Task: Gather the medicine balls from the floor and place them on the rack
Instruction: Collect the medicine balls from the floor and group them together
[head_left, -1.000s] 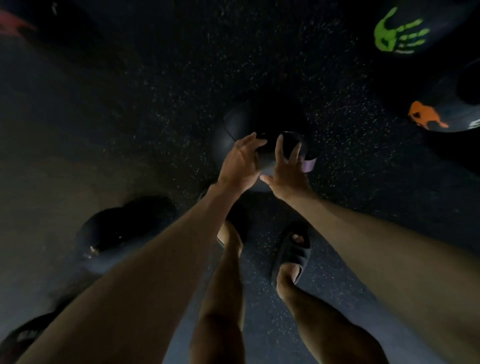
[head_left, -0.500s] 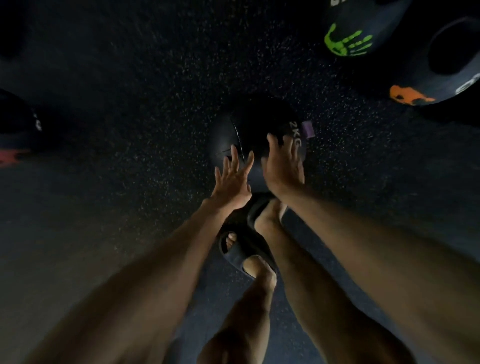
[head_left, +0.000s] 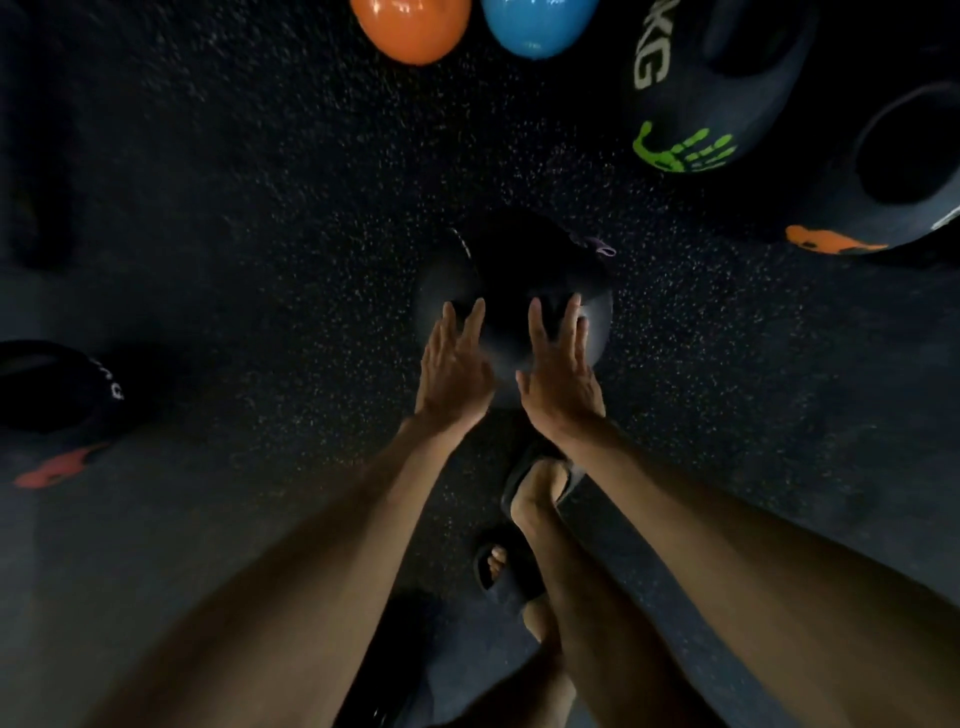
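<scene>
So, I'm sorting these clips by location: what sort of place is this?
Most likely a gym or fitness room. The floor is dark speckled rubber. A black medicine ball on it bears KG lettering and a green handprint, and another dark ball lies nearer the person.

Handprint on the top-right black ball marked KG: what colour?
Bright green handprint on the black rubber medicine ball; head view shows it best.
</scene>
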